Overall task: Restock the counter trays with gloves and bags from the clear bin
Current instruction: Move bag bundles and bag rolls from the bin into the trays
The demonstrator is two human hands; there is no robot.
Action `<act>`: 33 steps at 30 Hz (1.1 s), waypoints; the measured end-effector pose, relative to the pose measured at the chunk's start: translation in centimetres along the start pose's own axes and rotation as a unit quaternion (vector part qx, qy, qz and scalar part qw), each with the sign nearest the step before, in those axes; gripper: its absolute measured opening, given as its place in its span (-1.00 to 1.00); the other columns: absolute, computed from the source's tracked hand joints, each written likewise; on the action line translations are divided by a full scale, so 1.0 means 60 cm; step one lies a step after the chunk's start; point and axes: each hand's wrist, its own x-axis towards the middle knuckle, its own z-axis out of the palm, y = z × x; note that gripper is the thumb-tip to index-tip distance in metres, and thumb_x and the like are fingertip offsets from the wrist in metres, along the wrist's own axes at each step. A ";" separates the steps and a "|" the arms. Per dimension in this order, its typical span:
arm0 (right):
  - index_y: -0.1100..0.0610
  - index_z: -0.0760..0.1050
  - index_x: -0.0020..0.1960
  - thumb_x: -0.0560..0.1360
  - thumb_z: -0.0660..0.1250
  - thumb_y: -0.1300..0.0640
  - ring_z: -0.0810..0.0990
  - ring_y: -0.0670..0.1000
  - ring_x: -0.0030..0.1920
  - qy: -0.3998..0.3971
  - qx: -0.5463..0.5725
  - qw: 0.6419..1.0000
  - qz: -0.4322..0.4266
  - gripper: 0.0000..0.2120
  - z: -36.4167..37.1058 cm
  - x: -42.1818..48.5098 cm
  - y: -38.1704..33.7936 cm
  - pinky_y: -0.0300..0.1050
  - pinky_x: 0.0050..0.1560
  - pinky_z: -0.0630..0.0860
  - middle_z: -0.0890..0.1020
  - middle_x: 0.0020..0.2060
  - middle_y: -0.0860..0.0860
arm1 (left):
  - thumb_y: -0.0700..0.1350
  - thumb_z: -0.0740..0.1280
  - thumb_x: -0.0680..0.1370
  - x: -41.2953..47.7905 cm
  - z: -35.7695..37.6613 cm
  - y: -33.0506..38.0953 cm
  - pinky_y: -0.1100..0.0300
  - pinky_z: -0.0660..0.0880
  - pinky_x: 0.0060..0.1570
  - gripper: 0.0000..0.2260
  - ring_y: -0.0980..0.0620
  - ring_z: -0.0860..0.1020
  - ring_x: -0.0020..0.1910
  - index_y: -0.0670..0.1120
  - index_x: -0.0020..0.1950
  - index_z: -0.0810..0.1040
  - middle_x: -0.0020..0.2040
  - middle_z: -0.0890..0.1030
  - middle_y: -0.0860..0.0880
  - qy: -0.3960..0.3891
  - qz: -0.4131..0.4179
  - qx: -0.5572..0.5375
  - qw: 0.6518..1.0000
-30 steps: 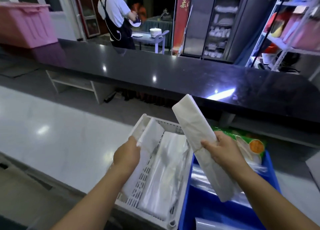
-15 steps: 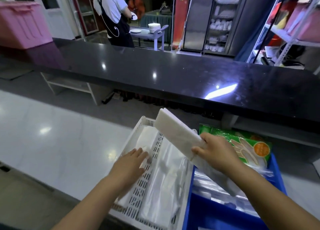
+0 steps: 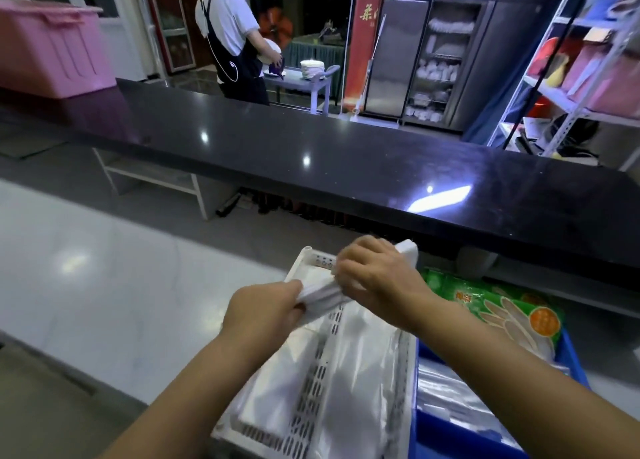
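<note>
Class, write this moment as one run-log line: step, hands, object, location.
step: placing bags | hands: left hand and right hand both gripping white bag stack | location: over white tray, far end | blue tray: glove pack inside

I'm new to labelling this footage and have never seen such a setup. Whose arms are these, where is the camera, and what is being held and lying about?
There is no machine: a person wears a wide-angle camera on the head, looking down at their own bare hands. The left hand and right hand both grip one white folded bundle above a white perforated tray that holds clear plastic bags. Right of it sits a blue tray with a green glove packet. Behind runs a black counter; another person handles plates beyond.
</note>
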 end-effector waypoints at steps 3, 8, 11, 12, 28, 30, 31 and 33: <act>0.12 0.58 -0.15 0.38 0.39 0.29 0.55 0.14 -0.11 0.129 0.021 0.991 0.025 -0.89 0.043 -0.011 -0.007 -0.04 -0.13 0.47 0.64 -0.12 0.05 | 0.02 0.21 0.50 -0.010 -0.005 -0.054 0.13 0.14 -0.46 -0.84 -0.11 0.53 -0.28 0.01 -0.24 0.33 -0.28 0.58 -0.03 0.030 -0.079 0.000 0.996; 0.01 0.59 -0.02 0.36 0.35 0.34 0.60 0.07 0.01 -0.164 0.072 0.983 -0.051 -0.71 0.140 -0.044 -0.028 -0.07 -0.01 0.49 0.67 -0.02 -0.02 | 0.05 0.22 0.51 -0.032 -0.010 -0.112 0.17 0.16 -0.50 -0.78 -0.05 0.42 -0.39 -0.01 -0.27 0.36 -0.43 0.41 0.04 0.038 -0.144 -0.032 0.988; 0.02 0.53 0.16 0.40 0.38 0.23 0.56 0.04 0.15 -0.237 0.066 0.967 -0.062 -0.66 0.173 -0.058 -0.031 0.01 0.24 0.43 0.62 0.15 -0.02 | 0.06 0.20 0.52 -0.044 -0.006 -0.110 0.19 0.20 -0.50 -0.77 -0.01 0.46 -0.40 -0.01 -0.27 0.38 -0.43 0.44 0.05 0.031 -0.143 -0.059 0.987; 0.03 0.52 0.16 0.40 0.39 0.19 0.57 0.05 0.14 -0.250 0.059 0.964 -0.071 -0.66 0.176 -0.057 -0.031 0.02 0.25 0.42 0.62 0.14 -0.02 | 0.07 0.20 0.52 -0.047 -0.004 -0.104 0.19 0.23 -0.50 -0.78 0.00 0.47 -0.39 -0.01 -0.26 0.39 -0.42 0.46 0.05 0.025 -0.139 -0.071 0.987; -0.01 0.45 -0.41 0.15 0.52 0.13 0.44 -0.04 -0.35 -0.166 -0.107 0.980 -0.031 -0.77 0.133 -0.114 -0.009 -0.20 -0.37 0.39 0.47 -0.44 -0.10 | -0.11 0.15 0.58 -0.048 0.147 0.070 0.08 0.50 -0.04 -0.67 -0.09 0.55 0.04 -0.04 0.33 0.22 0.16 0.53 -0.09 -0.165 -0.127 -0.245 0.947; -0.02 0.46 -0.40 0.15 0.53 0.13 0.43 -0.06 -0.36 -0.165 -0.105 0.980 -0.023 -0.77 0.133 -0.120 -0.007 -0.21 -0.38 0.38 0.48 -0.44 -0.10 | -0.14 0.11 0.59 -0.052 0.158 0.075 0.11 0.45 -0.13 -0.55 -0.08 0.55 0.03 -0.01 0.46 0.07 0.22 0.46 -0.08 -0.168 -0.111 -0.198 0.959; -0.02 0.47 -0.39 0.16 0.52 0.13 0.43 -0.06 -0.36 -0.166 -0.101 0.981 -0.020 -0.78 0.134 -0.123 -0.006 -0.21 -0.38 0.39 0.48 -0.43 -0.10 | -0.16 0.10 0.59 -0.052 0.161 0.075 0.11 0.44 -0.17 -0.53 -0.08 0.55 -0.01 0.01 0.47 0.04 0.20 0.44 -0.08 -0.171 -0.101 -0.177 0.964; -0.01 0.48 -0.38 0.17 0.52 0.14 0.42 -0.06 -0.37 -0.165 -0.091 0.982 -0.013 -0.79 0.136 -0.126 -0.006 -0.20 -0.38 0.39 0.48 -0.42 -0.09 | -0.21 0.12 0.57 -0.050 0.162 0.078 0.09 0.44 -0.22 -0.52 -0.09 0.55 -0.06 0.02 0.45 0.07 0.14 0.43 -0.09 -0.176 -0.079 -0.128 0.973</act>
